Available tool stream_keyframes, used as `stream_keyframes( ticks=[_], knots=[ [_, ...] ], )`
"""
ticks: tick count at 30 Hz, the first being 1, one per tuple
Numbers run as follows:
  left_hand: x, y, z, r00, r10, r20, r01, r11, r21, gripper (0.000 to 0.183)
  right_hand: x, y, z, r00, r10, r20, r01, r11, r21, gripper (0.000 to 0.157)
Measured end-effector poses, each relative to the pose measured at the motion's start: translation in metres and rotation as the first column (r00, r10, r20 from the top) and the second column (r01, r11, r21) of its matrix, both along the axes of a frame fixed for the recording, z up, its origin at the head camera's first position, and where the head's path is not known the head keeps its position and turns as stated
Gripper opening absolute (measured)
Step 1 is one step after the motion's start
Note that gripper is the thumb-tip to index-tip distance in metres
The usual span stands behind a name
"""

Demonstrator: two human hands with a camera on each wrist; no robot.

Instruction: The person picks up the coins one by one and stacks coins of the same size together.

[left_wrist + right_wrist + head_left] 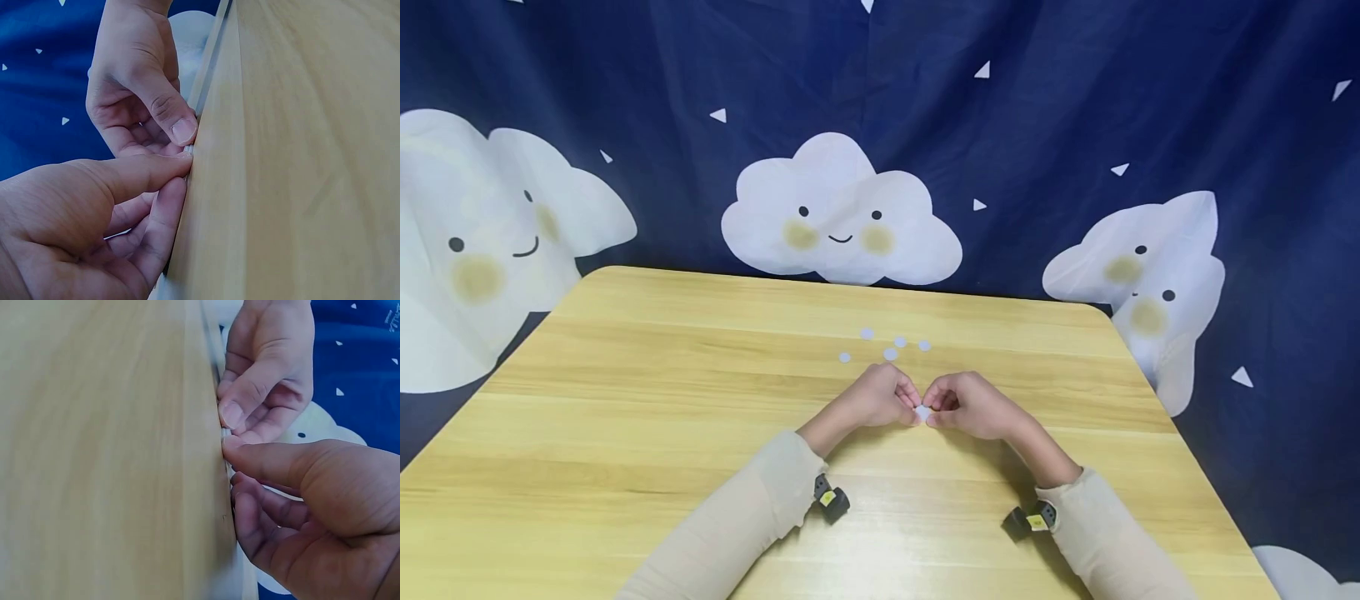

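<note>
Just above the wooden table (715,400), both hands meet at a small white piece (922,412). My left hand (880,396) pinches one side of it between thumb and fingers, and my right hand (976,406) pinches the other. Edge-on in the left wrist view, the piece (188,149) shows as thin pale layers between the two thumb tips. The right wrist view shows the same white edge (225,432), mostly covered by fingertips. Beyond the hands, several small white discs lie flat and scattered, the nearest disc (891,354) close behind the left hand.
Farther back lie another disc (867,333) and one at the right of the group (924,346). Behind the table's far edge hangs a dark blue curtain (1015,125) with white clouds. Small black cameras (832,502) sit at both wrists.
</note>
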State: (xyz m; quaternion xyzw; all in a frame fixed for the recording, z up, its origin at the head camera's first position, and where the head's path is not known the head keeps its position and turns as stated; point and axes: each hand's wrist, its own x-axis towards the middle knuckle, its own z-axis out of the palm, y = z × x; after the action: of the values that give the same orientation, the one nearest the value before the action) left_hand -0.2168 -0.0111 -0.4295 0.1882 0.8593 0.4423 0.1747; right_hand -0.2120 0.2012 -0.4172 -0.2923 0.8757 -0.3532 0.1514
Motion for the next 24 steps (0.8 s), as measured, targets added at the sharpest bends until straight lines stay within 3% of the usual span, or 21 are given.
stream_keyframes(
  ticks=[13, 24],
  knots=[
    [0.001, 0.001, 0.003, 1.000, 0.002, 0.009, -0.002, 1.000, -0.003, 0.017, 0.000, 0.002, 0.000, 1.000, -0.023, -0.003, 0.023, 1.000, 0.005, 0.014],
    [-0.002, -0.009, 0.004, 0.998, -0.061, -0.023, 0.061, 0.998, 0.001, 0.020, -0.001, 0.001, 0.000, 1.000, -0.020, 0.002, 0.020, 1.000, 0.010, 0.013]
  ],
)
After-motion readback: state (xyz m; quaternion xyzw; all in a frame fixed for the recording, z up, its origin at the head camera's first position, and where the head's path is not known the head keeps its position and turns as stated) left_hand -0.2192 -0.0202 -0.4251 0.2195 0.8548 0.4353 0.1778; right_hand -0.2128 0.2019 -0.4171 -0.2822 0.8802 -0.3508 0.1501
